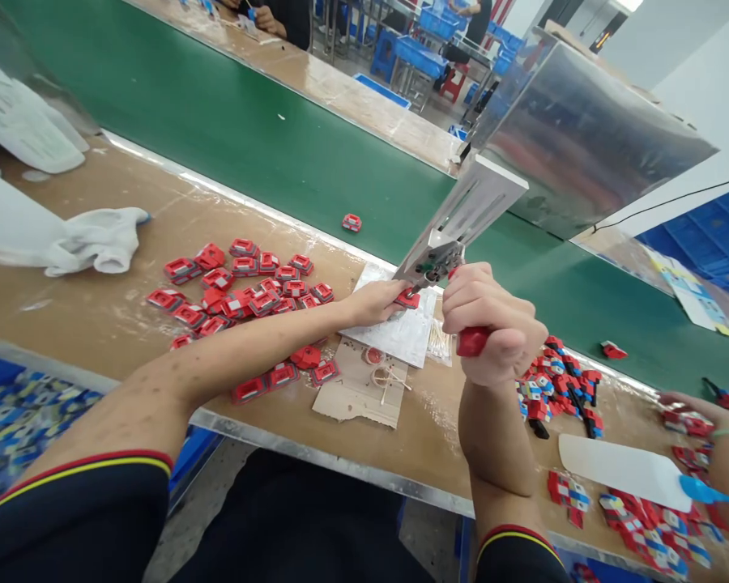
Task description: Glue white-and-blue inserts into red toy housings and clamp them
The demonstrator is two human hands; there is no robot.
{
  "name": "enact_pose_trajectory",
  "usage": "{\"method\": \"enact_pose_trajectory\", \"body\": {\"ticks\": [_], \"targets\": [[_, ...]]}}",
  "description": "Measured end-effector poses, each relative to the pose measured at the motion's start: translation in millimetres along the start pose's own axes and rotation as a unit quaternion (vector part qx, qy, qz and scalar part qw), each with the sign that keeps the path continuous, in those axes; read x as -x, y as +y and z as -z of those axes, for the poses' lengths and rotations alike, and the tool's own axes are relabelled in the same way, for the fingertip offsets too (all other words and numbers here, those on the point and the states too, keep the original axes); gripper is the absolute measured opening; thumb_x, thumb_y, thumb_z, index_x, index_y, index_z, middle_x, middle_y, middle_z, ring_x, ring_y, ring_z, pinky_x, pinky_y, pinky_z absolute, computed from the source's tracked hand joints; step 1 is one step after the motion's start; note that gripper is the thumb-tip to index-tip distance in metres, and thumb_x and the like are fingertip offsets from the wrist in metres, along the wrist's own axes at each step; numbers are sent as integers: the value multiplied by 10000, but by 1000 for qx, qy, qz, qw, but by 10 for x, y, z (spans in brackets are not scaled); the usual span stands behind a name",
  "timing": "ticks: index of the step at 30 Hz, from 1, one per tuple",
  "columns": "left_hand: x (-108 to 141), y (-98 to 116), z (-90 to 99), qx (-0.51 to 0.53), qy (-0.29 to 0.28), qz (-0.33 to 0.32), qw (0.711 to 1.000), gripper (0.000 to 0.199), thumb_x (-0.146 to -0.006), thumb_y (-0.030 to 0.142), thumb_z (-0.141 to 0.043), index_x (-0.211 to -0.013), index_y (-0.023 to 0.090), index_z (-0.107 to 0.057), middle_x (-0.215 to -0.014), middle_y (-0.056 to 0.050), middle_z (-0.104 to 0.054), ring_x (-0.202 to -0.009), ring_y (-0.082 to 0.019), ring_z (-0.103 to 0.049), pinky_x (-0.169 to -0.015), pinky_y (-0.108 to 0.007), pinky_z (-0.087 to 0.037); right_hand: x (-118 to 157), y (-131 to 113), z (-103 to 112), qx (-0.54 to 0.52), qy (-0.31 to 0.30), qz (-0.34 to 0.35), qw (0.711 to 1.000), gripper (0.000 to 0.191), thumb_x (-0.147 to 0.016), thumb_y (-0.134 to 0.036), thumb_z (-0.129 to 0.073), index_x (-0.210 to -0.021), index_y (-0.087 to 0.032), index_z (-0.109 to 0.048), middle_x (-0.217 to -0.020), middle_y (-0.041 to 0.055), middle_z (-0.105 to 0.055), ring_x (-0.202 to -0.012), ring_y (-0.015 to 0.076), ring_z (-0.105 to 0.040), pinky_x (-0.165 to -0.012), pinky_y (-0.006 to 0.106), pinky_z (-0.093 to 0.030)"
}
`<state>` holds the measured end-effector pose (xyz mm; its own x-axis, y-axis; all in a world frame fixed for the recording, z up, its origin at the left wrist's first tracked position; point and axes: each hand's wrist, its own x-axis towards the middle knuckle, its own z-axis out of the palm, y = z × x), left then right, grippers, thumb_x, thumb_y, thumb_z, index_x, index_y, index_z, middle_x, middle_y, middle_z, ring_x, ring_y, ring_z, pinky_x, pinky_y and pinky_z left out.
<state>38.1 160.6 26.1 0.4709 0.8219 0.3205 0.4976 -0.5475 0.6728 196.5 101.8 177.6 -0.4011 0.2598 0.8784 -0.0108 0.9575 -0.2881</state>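
Observation:
My left hand [377, 303] holds a red and grey plastic piece [407, 299] on the metal base plate [394, 330], under the tip of a toggle clamp [438, 263]. The clamp is mounted on an upright slotted metal bracket [483, 194]. My right hand [492, 324] is wrapped round the clamp's red handle [472, 342], to the right of the bracket. Many similar red pieces [236, 304] lie in a loose pile left of the plate, partly behind my left forearm.
A torn cardboard sheet [355, 389] with small cups and cotton swabs is near the front edge. A green conveyor [249, 121] runs behind. Red-blue parts [562, 380], a white bottle [625, 470] and a person's hand [696, 409] are at right; a white glove [106, 239] lies left.

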Motion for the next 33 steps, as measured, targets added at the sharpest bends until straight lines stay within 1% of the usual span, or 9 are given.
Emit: {"method": "enact_pose_trajectory", "body": {"ticks": [7,12,14,19,22,25,27,30,33], "targets": [[-3,41,-8,12,-14,4,1000,320,-987,162,-595,-1306,153,-605,-1231,-152,-773,-1160,-327,-753,-973,-426,-584,230,24,-25,37,-78,8,996,588,-1140,-550,-353,-684,-249,-572,-586,-25,-589,-584,172,-604,-731,436,-410],[20,57,-52,20,-6,5,1000,264,-1024,202,-569,-1285,164,-594,-1215,-147,-770,-1144,-312,-748,-968,-420,-580,205,-15,-52,34,-75,8,997,601,-1146,-561,-314,-700,-255,-577,-585,-26,-604,-579,178,-609,-728,444,-408],[36,60,-60,17,-2,6,1000,255,-1029,217,-568,-1280,178,-592,-1220,-146,-763,-1159,-311,-739,-975,-424,-580,217,-22,-93,77,-95,37,992,594,-1148,-555,-322,-705,-254,-580,-575,-27,-598,-580,177,-573,-725,442,-389],[79,16,-57,-9,-15,4,1000,284,-1046,234,-540,-1322,177,-573,-1240,-167,-747,-1188,-318,-722,-969,-423,-581,458,114,-182,221,-143,146,954,479,-1070,-310,-541,-595,-243,-538,-509,-31,-490,-587,175,-395,-684,414,-335],[87,-17,-55,-33,-36,-2,999,310,-1047,226,-530,-1352,172,-554,-1260,-170,-739,-1191,-305,-718,-979,-407,-581,655,315,-224,277,-163,189,928,465,-1008,-275,-658,-564,-238,-526,-520,-30,-465,-612,173,-368,-674,402,-333],[69,-3,-51,-50,-56,-13,997,341,-1003,197,-588,-1339,145,-565,-1270,-186,-729,-1217,-317,-705,-1044,-435,-570,759,523,-276,313,-235,151,908,456,-1028,-282,-651,-581,-243,-568,-547,-25,-494,-621,174,-378,-692,402,-366],[49,27,-13,-65,-67,-21,995,342,-965,179,-631,-1300,120,-599,-1275,-193,-725,-1238,-331,-697,-1111,-463,-545,716,566,-290,323,-273,112,899,449,-1050,-287,-613,-603,-246,-603,-576,-15,-542,-642,178,-420,-724,401,-411],[39,50,167,-79,-76,-30,994,376,-929,193,-693,-1291,106,-647,-1343,-167,-719,-1299,-338,-678,-1192,-450,-504,522,302,-233,266,-256,75,926,381,-1060,-294,-589,-693,-243,-678,-718,18,-679,-744,187,-551,-783,391,-490],[39,37,451,-72,-87,-15,993,443,-885,250,-817,-1294,142,-684,-1342,-115,-739,-1251,-301,-708,-1132,-419,-568,431,-369,-101,133,-221,-7,966,223,-1048,-336,-612,-916,-260,-775,-948,61,-758,-881,199,-657,-829,373,-573]]}}
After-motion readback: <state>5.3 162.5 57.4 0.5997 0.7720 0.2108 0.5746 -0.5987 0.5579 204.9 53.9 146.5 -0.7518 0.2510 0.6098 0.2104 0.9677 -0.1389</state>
